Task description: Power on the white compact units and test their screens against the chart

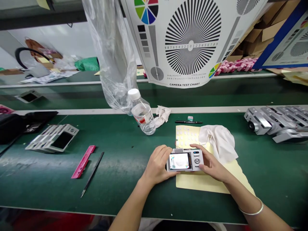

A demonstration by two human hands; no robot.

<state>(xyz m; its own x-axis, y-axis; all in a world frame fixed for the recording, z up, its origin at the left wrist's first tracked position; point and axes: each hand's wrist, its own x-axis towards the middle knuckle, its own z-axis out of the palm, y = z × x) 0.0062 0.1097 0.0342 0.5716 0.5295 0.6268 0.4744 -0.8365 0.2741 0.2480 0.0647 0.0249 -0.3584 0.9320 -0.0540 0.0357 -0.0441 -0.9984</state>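
A silver digital camera (pixel 184 159) is held level between my two hands, its lit screen facing me and showing a test chart picture. My left hand (pixel 157 164) wraps round its left end, thumb along the lower edge. At the right end, my right hand (pixel 213 165) grips it with the index finger on top and the thumb by the buttons. Under the camera lies a yellow sheet (pixel 199 183) with rows of small white stickers. A crumpled white cloth (pixel 218 141) rests on that sheet. Facing the camera hangs a large camera test chart (pixel 190 41).
A water bottle (pixel 143 112) stands beside a hanging plastic bag (pixel 113 54). Several silver cameras (pixel 258 120) line the right, more cameras (pixel 53 138) the left. Tweezers (pixel 92 175) and a pink plastic strip (pixel 83 162) lie left; a black pen (pixel 189 122) lies behind the sheet.
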